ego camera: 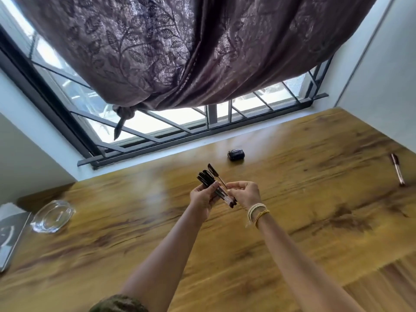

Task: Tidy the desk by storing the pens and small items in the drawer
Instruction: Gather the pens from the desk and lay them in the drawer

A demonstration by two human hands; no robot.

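Above the middle of the wooden desk (292, 199) my left hand (202, 199) holds a bundle of several dark-capped pens (209, 180), caps pointing away from me. My right hand (244, 193) pinches the same bundle from the right, at one pen that sticks out higher than the others. A single pen (397, 168) lies on the desk at the far right. A small dark case (235, 154) sits on the desk near the window. No drawer is in view.
A glass ashtray (53, 216) rests at the desk's left end, beside a grey book (11, 230) at the left edge. A window with metal bars (180, 124) and a tied purple curtain (180, 52) stand behind the desk. White walls close both sides.
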